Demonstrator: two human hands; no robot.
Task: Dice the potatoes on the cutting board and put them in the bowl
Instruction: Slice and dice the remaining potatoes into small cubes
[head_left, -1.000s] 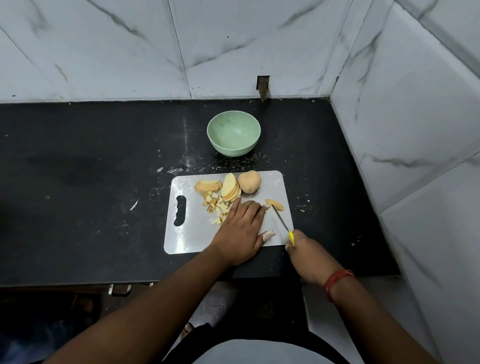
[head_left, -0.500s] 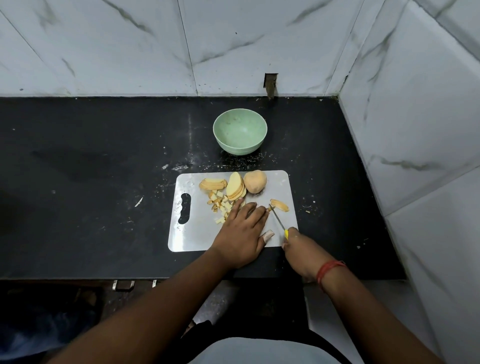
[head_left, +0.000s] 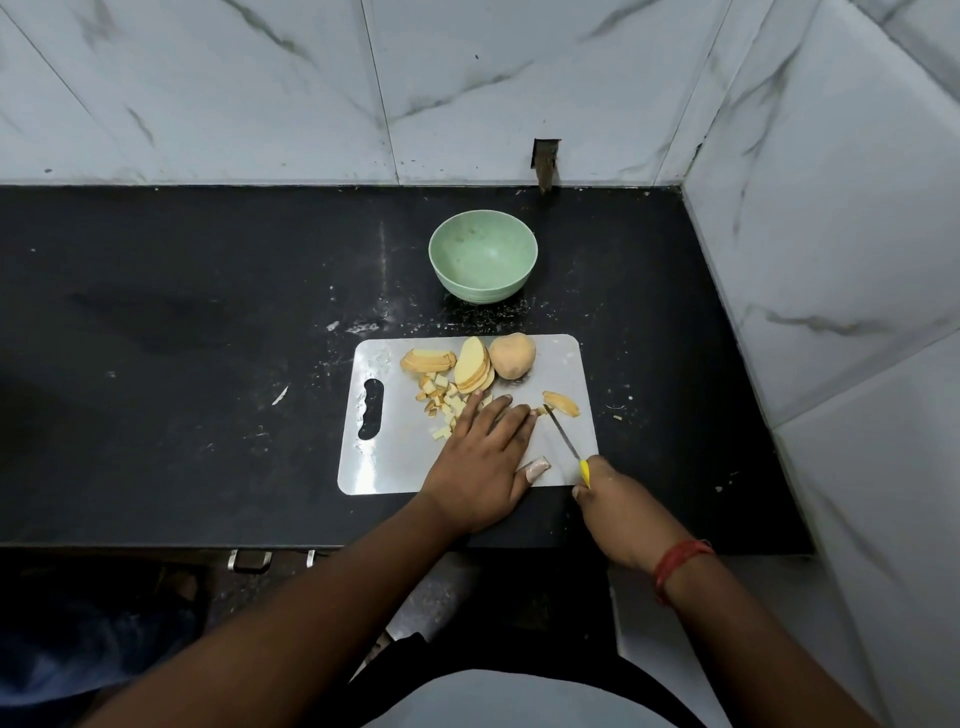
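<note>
While the knife (head_left: 563, 434) is gripped by the right hand (head_left: 621, 512), the left hand (head_left: 480, 465), fingers (head_left: 498, 415) flat on the cutting board (head_left: 395, 457), is best curled clear of the blade.

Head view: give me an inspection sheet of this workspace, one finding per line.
Surface: black countertop, speckled with pale crumbs near the board.
Job's things: white cutting board carries two fanned slice stacks, an uncut potato piece, small diced cubes and a lone slice; green bowl behind the board holds no potato.
Clutter: a pale scrap left of the board.
Hands: left hand lies flat on the board; right hand grips the yellow-handled knife.
Cables: nothing seen.
Surroundings: marbled white wall tiles; a notch at the wall base.
</note>
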